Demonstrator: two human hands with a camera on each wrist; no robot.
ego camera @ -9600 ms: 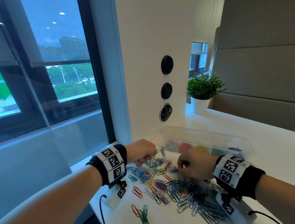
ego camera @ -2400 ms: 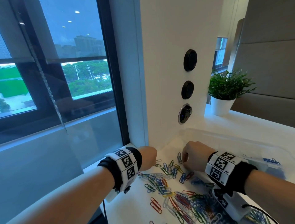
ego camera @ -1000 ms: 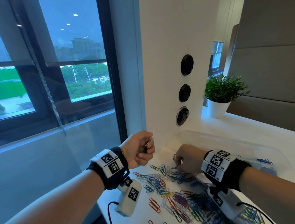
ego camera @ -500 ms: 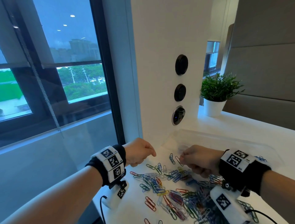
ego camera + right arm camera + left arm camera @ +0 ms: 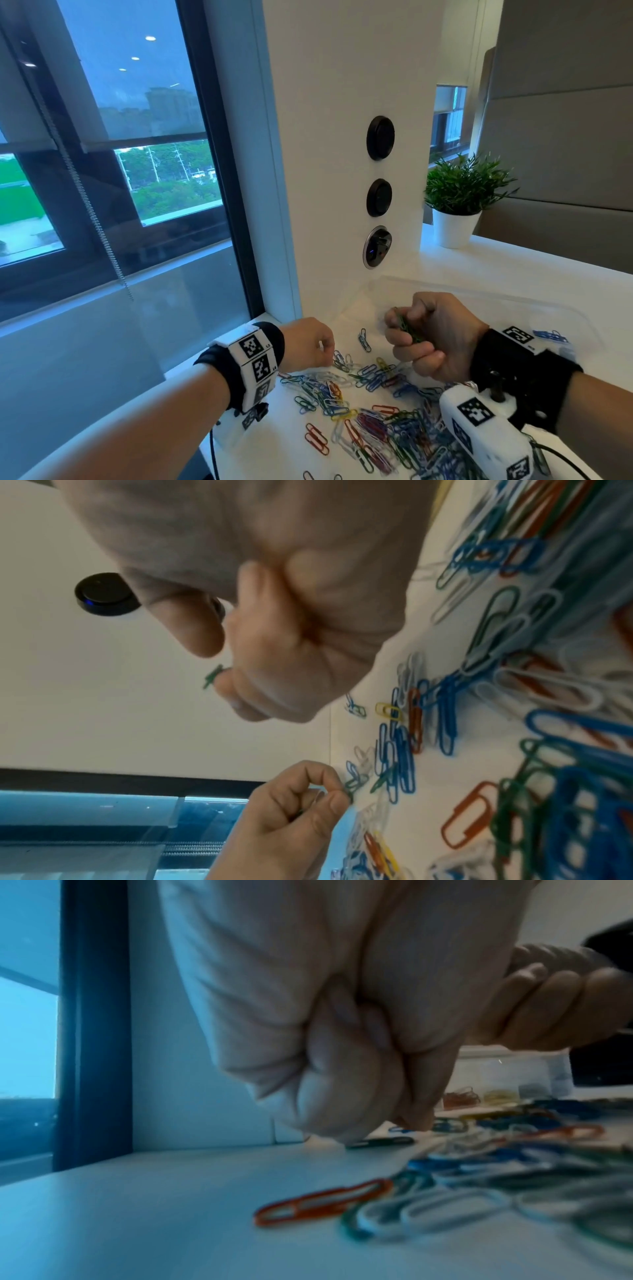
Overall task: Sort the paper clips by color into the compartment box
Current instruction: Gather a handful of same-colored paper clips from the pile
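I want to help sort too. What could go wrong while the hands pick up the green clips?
The right hand holds several green clips in a loose bunch, so one might slip out. The left hand pinches at the tangled pile, so wrong colors might lift along. The compartment box sits partly behind the right wrist.

My right hand (image 5: 433,344) is now lifted off the heap of paper clips (image 5: 383,421), where it was picking a second ago, and grips green paper clips (image 5: 407,329) in curled fingers. My left hand (image 5: 306,344), raised a second ago, is down at the heap's near edge, fingertips pinching a green clip (image 5: 349,795) there.
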